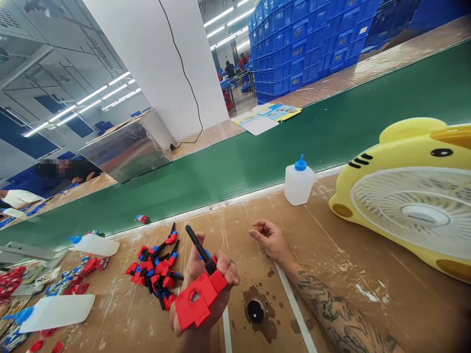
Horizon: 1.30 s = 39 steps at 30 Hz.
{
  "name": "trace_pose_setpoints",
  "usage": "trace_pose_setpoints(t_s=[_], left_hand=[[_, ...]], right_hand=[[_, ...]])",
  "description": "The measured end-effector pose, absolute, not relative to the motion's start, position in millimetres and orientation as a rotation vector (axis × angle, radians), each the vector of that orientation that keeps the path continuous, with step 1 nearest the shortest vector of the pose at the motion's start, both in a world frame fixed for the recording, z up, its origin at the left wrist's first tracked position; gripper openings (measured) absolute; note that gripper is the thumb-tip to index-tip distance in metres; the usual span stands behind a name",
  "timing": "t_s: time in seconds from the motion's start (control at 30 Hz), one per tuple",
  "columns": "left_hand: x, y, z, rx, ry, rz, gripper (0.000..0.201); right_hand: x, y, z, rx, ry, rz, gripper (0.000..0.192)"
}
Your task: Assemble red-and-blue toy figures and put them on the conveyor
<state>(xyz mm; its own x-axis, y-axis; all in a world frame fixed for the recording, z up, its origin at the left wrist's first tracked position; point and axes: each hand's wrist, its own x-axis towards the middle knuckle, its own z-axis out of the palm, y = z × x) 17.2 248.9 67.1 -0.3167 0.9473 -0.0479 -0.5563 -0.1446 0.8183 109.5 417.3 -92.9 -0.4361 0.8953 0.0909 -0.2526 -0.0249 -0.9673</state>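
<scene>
In the head view my left hand is closed around a red plastic part with a hole in its face. A black rod sticks up from this part, and a bit of blue shows behind it. My right hand is held over the table, apart from the part, with its fingers curled toward the thumb. Whatever may be between those fingertips is too small to make out. Left of my left hand lies a pile of similar red, blue and black parts.
A black round cup sits amid wet spots. A white bottle with blue nozzle and a yellow fan stand right. Bottles and loose parts lie left. Beyond runs a green belt, with blue crates behind.
</scene>
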Motion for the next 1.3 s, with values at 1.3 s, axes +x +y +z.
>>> trace_pose_setpoints(t_s=[1.3], left_hand=[[-155,469,-42,1.227,2.608,0.594,0.096]], right_hand=[[118,423,-114,-0.711,-1.435,1.595,0.038]])
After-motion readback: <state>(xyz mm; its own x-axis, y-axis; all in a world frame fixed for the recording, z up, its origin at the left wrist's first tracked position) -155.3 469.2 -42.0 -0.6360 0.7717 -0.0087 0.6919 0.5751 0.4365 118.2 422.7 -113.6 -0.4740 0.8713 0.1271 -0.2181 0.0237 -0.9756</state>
